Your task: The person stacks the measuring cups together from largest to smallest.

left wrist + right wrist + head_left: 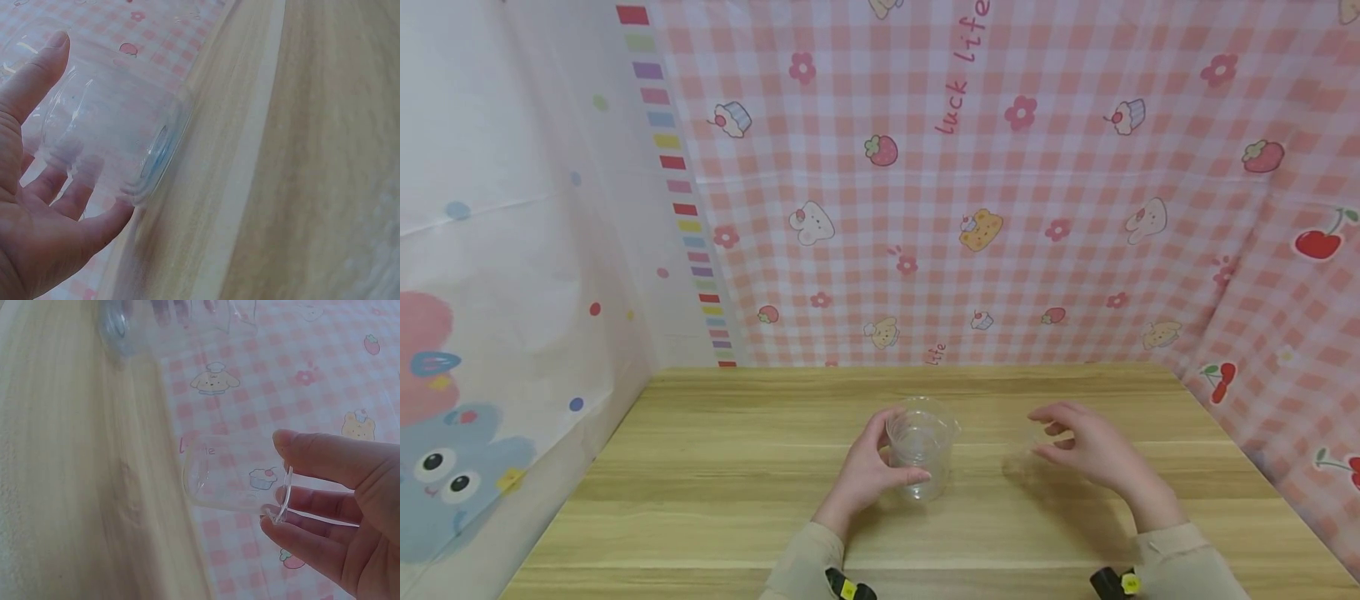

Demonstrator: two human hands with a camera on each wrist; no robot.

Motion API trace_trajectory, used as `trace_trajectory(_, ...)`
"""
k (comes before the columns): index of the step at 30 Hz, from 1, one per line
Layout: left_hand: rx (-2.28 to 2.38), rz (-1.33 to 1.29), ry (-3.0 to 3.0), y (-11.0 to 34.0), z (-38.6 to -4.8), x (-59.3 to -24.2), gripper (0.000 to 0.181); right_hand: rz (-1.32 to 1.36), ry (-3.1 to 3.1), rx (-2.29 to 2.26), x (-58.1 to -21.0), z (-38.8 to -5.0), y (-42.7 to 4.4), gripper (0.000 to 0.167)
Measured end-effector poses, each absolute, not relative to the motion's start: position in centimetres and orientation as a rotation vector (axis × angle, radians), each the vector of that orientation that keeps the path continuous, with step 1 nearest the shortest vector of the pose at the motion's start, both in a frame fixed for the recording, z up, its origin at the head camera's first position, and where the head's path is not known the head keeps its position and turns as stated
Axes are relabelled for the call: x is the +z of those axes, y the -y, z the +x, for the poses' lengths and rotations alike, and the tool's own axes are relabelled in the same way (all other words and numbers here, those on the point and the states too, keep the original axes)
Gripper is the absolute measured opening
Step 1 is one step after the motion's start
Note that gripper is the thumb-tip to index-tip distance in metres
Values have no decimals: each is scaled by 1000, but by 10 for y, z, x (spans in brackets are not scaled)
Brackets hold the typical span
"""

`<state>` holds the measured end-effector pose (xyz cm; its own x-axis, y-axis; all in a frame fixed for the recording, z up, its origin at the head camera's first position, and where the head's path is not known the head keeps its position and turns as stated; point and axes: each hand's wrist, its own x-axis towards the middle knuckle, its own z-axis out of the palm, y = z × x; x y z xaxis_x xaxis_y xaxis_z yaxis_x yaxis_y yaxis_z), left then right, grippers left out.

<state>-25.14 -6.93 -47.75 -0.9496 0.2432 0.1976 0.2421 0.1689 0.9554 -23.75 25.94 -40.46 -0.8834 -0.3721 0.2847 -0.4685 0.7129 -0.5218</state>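
Note:
My left hand grips a large transparent plastic cup near the middle of the table. Its thumb curls round the near side and the other fingers lie along the far side. In the left wrist view the same cup has its base at the tabletop. To the right, my right hand pinches a smaller transparent cup by its rim between thumb and fingers. From the head view this small cup is barely visible; whether its base touches the wood I cannot tell.
The wood-grain table runs back to a pink checked cloth hung behind it. At the left hangs a white cloth with cartoon prints, and more checked cloth covers the right side.

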Motion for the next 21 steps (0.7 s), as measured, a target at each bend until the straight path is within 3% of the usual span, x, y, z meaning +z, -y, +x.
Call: trace_trajectory(21, 1959, 496, -2403, 69, -250, -475, 92, 732, 2697, 926, -387, -238, -245, 41)
